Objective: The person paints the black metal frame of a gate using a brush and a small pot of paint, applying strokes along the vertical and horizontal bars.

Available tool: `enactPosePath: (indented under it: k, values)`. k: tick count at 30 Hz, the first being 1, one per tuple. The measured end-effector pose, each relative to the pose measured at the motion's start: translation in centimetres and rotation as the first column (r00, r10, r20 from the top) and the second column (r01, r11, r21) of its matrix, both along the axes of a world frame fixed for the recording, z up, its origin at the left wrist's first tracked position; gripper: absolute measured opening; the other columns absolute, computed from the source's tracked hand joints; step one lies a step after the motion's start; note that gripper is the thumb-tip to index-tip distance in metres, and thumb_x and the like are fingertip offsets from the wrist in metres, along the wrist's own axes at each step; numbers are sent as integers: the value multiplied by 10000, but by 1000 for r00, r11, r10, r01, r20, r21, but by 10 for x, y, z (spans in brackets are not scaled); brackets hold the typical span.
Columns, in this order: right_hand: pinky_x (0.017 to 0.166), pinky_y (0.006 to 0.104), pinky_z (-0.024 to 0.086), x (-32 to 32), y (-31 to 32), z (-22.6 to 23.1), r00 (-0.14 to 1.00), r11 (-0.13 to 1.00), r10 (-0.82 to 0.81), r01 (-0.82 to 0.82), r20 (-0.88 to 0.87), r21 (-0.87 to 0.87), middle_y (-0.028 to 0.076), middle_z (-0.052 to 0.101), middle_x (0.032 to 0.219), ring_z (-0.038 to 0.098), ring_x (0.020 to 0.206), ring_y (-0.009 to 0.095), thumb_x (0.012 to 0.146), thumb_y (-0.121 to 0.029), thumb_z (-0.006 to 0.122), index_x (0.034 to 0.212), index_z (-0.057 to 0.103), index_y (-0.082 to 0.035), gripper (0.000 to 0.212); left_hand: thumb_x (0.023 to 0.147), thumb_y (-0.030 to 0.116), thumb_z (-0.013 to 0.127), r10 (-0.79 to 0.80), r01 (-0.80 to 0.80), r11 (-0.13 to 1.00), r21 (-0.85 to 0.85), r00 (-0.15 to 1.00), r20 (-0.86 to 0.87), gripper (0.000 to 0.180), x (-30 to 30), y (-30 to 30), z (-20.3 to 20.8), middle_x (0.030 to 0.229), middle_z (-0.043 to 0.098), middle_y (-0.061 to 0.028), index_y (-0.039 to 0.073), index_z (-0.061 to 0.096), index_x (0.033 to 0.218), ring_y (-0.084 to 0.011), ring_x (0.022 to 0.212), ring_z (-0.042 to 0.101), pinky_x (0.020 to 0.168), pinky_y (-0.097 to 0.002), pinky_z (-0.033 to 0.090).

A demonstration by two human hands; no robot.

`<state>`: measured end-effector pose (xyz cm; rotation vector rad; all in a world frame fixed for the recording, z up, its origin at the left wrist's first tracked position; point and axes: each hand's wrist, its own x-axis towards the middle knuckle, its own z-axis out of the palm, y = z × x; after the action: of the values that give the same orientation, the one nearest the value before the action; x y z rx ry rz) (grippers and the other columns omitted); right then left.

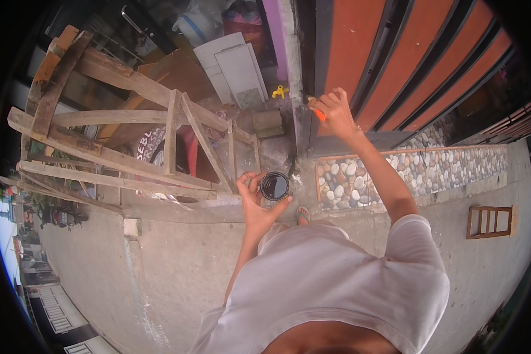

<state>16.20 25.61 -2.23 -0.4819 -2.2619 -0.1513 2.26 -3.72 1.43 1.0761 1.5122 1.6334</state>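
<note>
My left hand (257,207) is wrapped round a small round can (287,182) with dark, glossy liquid like black paint inside. The can is held upright in front of my body. Raised ahead and to the right, my right hand (338,115) grips a paintbrush (319,114) with an orange handle. The brush is beside the dark upright edge of an orange gate (360,53) with black bars. Whether its bristles touch the edge cannot be made out.
A wooden frame of planks (130,159) stands close on the left. A yellow tap (280,91) and a concrete block (268,124) are ahead. Pebbled paving (407,174) runs below the gate. A small wooden ladder-like piece (491,222) is at the right.
</note>
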Motion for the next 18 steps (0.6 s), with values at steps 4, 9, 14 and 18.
enactPosePath:
  k: [4, 9, 14, 18]
  values:
    - [953, 434, 352, 7, -23, 22, 979, 998, -54, 62, -195, 33, 5, 569, 781, 546, 776, 191, 808, -99, 752, 920, 711, -110, 120, 679, -42, 822, 24, -24, 1000, 11, 1000, -4, 888, 0, -1, 1, 1216, 526, -177, 77, 212, 1313, -217, 1137, 564, 998, -335, 460]
    - [971, 442, 352, 5, -21, -19, 1000, 997, 1, 0, 19, -77, 22, 581, 763, 563, 793, 201, 815, -91, 733, 940, 721, -107, 127, 691, -28, 821, 5, -4, 1000, 18, 999, -48, 869, -2, 0, -2, 1238, 506, -193, 71, 222, 1312, -245, 1149, 559, 968, -378, 497]
    - [983, 451, 356, -2, -3, -12, 998, 997, -52, 54, 37, -63, 24, 596, 775, 577, 799, 212, 813, -105, 734, 953, 725, -108, 141, 671, -43, 831, 9, -9, 1000, 18, 1000, -13, 897, -3, 1, 0, 1213, 532, -173, 77, 214, 1311, -222, 1145, 563, 1003, -337, 451]
    - [953, 437, 365, -1, -20, 34, 971, 998, -68, 70, -227, 0, 15, 586, 775, 576, 789, 202, 802, -98, 751, 938, 719, -106, 140, 671, -46, 830, 41, -41, 999, 23, 999, -2, 895, -4, -4, -3, 1217, 528, -172, 77, 215, 1310, -222, 1144, 562, 1002, -337, 452]
